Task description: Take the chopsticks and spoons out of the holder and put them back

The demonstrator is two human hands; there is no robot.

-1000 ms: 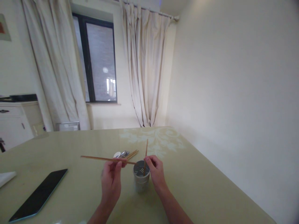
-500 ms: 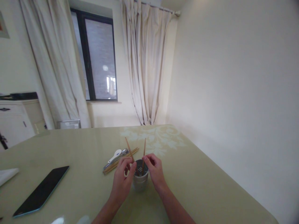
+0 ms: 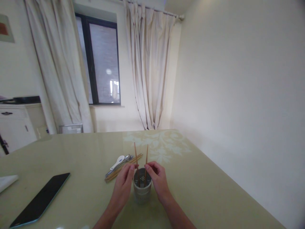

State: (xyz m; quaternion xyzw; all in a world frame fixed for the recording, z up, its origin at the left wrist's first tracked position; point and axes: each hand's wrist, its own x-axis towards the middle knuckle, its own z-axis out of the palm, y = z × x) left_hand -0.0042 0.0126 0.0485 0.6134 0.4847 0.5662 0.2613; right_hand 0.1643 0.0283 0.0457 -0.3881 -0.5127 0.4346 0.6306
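A grey utensil holder (image 3: 142, 193) with a perforated bottom stands on the table between my hands. Two wooden chopsticks stand inside it, their lower ends down in the holder. My left hand (image 3: 124, 179) pinches the left chopstick (image 3: 136, 153) near the rim. The right chopstick (image 3: 146, 154) is between the thumb and fingers of my right hand (image 3: 156, 175). Just beyond my left hand lies a bundle of chopsticks (image 3: 116, 172), beside a white spoon (image 3: 117, 162) and metal spoons (image 3: 129, 157).
A black tablet (image 3: 40, 200) lies at the left of the table (image 3: 202, 190), with a white object (image 3: 8, 182) at the edge of view. The wall (image 3: 238, 95) runs along the table's right side. Curtains (image 3: 152, 63) and a window (image 3: 105, 63) are behind.
The left chopstick has come more upright, with my left hand still on it. The right chopstick stays nearly upright in my right hand. The view has tilted slightly upward.
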